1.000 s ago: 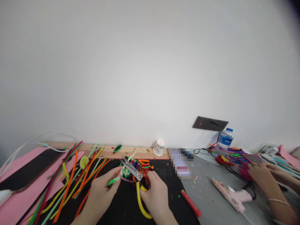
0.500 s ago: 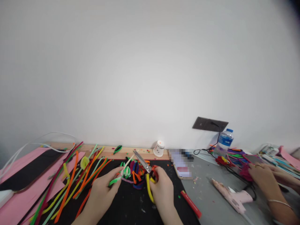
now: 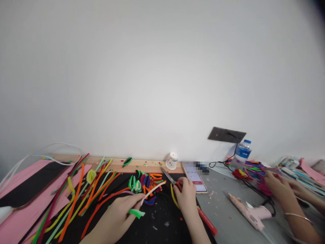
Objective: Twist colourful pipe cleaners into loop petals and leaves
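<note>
Head view: my left hand is closed in a pinch on the near end of a white pipe cleaner, with a green scrap at the same fingertips. Gripping it low seems to leave most of its length free above the black mat. Its long axis runs diagonally, the orange-tipped free end pointing back and right toward the scissors. My right hand grips their red handles, blades together, tips aimed back-left toward the wall, away from my fingers.
</note>
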Tool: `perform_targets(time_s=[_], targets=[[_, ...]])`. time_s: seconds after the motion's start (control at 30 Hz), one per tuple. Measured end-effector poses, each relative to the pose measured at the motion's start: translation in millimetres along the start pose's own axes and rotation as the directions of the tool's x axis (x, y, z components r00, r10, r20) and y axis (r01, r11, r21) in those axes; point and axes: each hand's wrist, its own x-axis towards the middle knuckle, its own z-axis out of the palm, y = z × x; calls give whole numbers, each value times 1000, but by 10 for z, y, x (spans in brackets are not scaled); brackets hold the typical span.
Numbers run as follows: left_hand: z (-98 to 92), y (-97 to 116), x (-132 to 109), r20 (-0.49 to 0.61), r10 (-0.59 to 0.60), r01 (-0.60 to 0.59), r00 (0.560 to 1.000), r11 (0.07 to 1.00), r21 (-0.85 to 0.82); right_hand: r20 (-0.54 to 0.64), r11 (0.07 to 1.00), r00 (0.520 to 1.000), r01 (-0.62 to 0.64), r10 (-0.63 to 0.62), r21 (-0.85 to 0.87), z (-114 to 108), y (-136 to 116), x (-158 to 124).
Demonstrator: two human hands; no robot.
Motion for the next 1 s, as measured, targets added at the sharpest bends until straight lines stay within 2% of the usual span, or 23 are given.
perform_targets(time_s=[0.03,0.07,0.1,0.13,0.17,0.23,0.27,0.33,0.53,0.6,0.67,0.77,0.83,0.9,1.0], targets=[[-6,13,2,16,-5,5,1000,1000,-7,26,988,1000,11,-15,153,-13,-60,0],[-11,24,5,34,-9,9,999,1000,-12,109,941,994,-11,-27,338,-25,-121,-6],[-16,33,6,51,-11,12,999,1000,-18,220,858,975,-94,-24,506,-34,-180,-18],[-21,42,8,66,-13,15,998,1000,-24,353,758,934,-199,-44,621,-41,-232,-37],[-24,50,9,76,-18,20,997,999,-31,448,671,891,-284,-81,685,-43,-275,-61],[-28,64,10,81,-25,29,996,998,-51,566,565,810,-399,-152,722,-40,-330,-113],[-30,72,12,82,-25,31,996,997,-64,588,538,792,-428,-164,726,-35,-344,-137],[-32,89,17,83,-23,30,996,996,-84,597,511,787,-454,-153,730,-25,-357,-169],[-43,92,48,69,-58,61,996,997,-49,580,508,813,-474,-62,719,-22,-354,-149],[-54,43,55,-21,-96,95,995,995,-34,580,489,814,-493,-32,719,-31,-332,-126],[-80,-19,60,-158,-142,137,977,990,-40,592,464,806,-519,-14,718,-45,-304,-107],[-146,-84,69,-324,-243,224,914,970,-94,653,474,757,-573,-7,669,-67,-283,-100],[-187,-97,83,-354,-342,288,871,937,-196,690,507,724,-593,-5,626,-69,-289,-114],[-205,-95,102,-313,-445,308,839,863,-399,718,562,696,-594,0,576,-55,-296,-139],[-190,-67,129,-162,-542,254,825,611,-750,707,698,707,-506,0,506,-18,-283,-163]])
